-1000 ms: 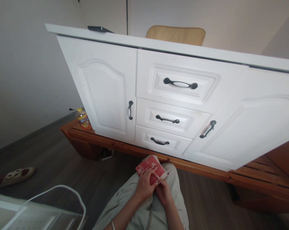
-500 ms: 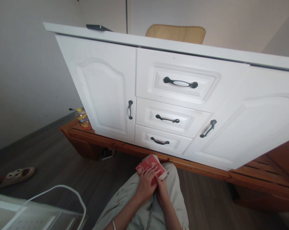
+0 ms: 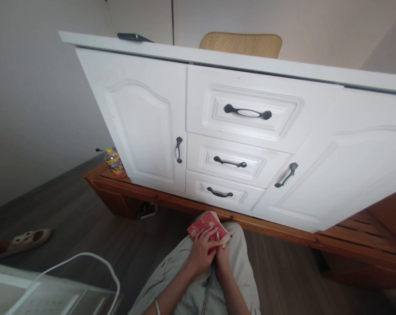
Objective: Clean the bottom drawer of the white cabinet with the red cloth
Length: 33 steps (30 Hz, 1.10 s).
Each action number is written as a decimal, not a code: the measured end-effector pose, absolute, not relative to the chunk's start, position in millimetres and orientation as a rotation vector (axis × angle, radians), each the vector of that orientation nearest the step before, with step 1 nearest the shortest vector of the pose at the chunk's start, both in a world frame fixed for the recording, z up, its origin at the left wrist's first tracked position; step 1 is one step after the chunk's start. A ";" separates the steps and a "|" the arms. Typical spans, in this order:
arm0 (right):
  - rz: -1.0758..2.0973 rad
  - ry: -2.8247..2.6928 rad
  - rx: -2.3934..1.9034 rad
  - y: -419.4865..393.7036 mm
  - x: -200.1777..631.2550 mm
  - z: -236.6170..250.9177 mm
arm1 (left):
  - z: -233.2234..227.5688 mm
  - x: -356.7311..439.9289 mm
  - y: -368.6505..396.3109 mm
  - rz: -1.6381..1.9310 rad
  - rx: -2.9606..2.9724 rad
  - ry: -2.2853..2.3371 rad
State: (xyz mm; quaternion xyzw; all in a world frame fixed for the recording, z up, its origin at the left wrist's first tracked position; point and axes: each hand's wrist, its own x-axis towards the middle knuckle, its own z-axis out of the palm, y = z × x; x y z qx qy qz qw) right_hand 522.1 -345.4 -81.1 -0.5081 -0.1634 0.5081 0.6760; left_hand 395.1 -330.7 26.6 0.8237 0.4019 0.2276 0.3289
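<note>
A red packet [image 3: 207,224] with pale patterns and whitish edges, like a pack of tissues, lies on my lap near the knees. My left hand [image 3: 202,251] rests on top of it, fingers stretched out across its surface. One finger of that hand reaches over to the right hand. Close beside it, my right hand [image 3: 222,259] is closed at the packet's near edge, partly covered by the left fingers. Whatever its fingers hold, if anything, is hidden.
Ahead stands a white cabinet [image 3: 137,135] with dark handles, on a wooden bench [image 3: 171,200]. A yellow-capped bottle [image 3: 115,164] is at its left end. A dark flat device [image 3: 132,37] lies on top. A chair back [image 3: 240,44] rises behind. A white cable [image 3: 96,257] loops at lower left, near someone's shoe [image 3: 32,239].
A finger of my left hand has stretched across onto the right hand, whose fingers have drawn in. The packet stays on my lap, and the view has shifted very slightly.
</note>
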 end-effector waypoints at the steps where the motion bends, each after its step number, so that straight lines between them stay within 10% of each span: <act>1: 1.133 -0.334 -1.178 -347.0 522.1 -77.0 | 25.5 395.0 -330.8 0.607 2.145 1.059; 33: 1.305 -0.103 -0.864 -351.7 528.7 -43.9 | 14.3 395.7 -328.2 0.666 2.216 1.071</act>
